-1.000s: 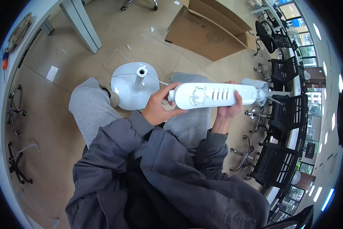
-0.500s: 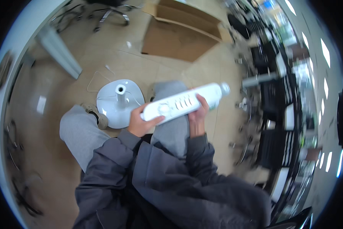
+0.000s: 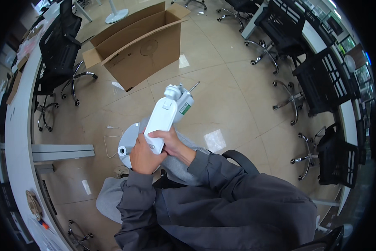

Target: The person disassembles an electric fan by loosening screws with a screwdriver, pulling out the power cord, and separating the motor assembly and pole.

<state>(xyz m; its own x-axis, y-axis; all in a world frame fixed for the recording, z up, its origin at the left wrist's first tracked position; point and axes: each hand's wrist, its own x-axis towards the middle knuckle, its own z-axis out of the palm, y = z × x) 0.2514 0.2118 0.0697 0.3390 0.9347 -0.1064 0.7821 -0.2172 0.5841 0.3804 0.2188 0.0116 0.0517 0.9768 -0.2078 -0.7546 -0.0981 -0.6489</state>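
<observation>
Both hands grip the lower end of a white fan motor unit (image 3: 160,119), which has a long flat body, a rounded motor housing with a green label, and a thin metal shaft pointing up and right. My left hand (image 3: 144,157) is closed round its bottom left side. Across the bottom right, my right hand (image 3: 170,140) is closed too, its thumb lying on the flat face. Beyond my left hand, on the floor, a white fan base (image 3: 130,133) with a short hollow upright is partly hidden by my hand. A white cord with a plug (image 3: 109,127) lies beside it.
An open cardboard box (image 3: 144,56) with a fan drawing stands on the floor ahead. Desks with black mesh chairs (image 3: 58,50) line the left, and more office chairs (image 3: 326,83) line the right. A grey desk leg (image 3: 64,152) juts in from the left.
The motor unit has swung from lying crosswise, buttons up, to pointing away with its flat plain side showing. My right hand has moved down to its lower end, beside my left. The view has shifted.
</observation>
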